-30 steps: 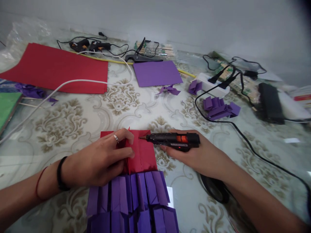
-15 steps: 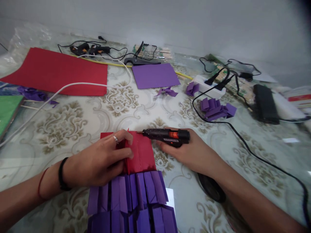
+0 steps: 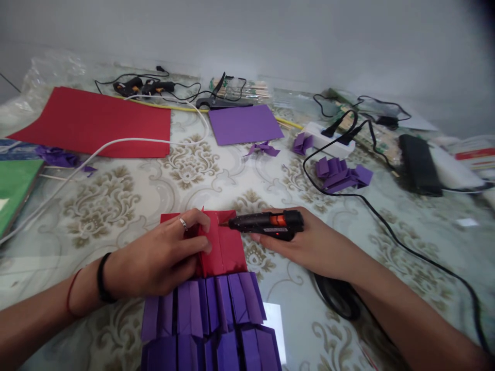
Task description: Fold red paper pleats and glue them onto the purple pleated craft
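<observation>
Plain grey wall (image 3: 247,36) rose behind a table (image 3: 235,178) with a glossy, flowered top. Near its front, the left hand (image 3: 158,252) curled its fingers over an upright red flap (image 3: 204,257), apparently pinching it, though the thumb was out of sight. The flap stood on a red paper piece (image 3: 232,252) lying just beyond rows of folded purple strips (image 3: 211,309). The right hand (image 3: 313,245) gripped a black glue gun (image 3: 263,222), its nozzle (image 3: 224,224) pointing left over the red piece; whether the tip touched could not be told. Folded paper like this looked very light, fairly stiff along its creases, yet easy to dent at its edges, so a soft pinch on the flap seemed the best hold, well clear of the nozzle, which was probably hot. The gun looked heavier and firm enough for a full grip behind the barrel. Farther out, loose purple pieces (image 3: 340,175) sat beside a white power strip (image 3: 332,141), a flat purple sheet (image 3: 245,125) lay beyond, and large red sheets (image 3: 104,123) rested at the far left.
</observation>
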A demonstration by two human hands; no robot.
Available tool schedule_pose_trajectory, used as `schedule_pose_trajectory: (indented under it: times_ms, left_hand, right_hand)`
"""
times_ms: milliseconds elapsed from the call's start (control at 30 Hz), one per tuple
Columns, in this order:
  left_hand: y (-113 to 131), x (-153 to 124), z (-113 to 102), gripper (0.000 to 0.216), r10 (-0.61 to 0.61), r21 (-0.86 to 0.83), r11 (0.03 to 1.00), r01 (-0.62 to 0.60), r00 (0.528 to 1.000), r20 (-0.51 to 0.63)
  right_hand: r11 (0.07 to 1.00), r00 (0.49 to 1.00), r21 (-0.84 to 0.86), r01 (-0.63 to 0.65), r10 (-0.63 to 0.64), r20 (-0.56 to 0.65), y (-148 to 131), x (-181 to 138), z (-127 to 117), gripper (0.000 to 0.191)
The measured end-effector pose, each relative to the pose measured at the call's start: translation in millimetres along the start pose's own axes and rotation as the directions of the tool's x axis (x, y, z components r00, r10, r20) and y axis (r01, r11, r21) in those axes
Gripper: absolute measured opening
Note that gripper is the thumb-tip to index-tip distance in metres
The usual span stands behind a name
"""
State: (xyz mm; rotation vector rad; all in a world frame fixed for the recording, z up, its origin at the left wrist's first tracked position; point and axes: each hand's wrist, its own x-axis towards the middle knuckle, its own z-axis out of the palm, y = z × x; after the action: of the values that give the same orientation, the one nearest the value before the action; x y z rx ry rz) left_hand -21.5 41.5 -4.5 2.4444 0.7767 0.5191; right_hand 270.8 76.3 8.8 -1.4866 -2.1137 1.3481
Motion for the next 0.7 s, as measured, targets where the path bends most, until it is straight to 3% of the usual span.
schedule_pose_trajectory:
  times_ms: [433, 567, 700]
  left_hand:
    - [-3.1, -1.9, 2.6, 0.021, 0.026, 0.042, 0.999, -0.025, 0.999, -0.024]
    - [-4.1, -3.9, 3.5, 0.028, 0.043, 0.041, 0.998, -0.041, 0.998, -0.045]
    - [-6.6, -5.7, 7.5, 0.044, 0.002, 0.082, 0.997, 0.001, 0.999, -0.037]
  right_hand:
    - [0.996, 0.964, 0.058, 0.062, -0.075, 0.256, -9.4, -14.2, -19.1, 0.033]
    - [0.996, 0.989, -0.017, 0.087, -0.084, 0.119, -7.0, -22.6, -40.3, 0.027]
    - [0.966, 0.989, -0.226, 0.123, -0.138, -0.054, 14.3, -33.7, -67.1, 0.033]
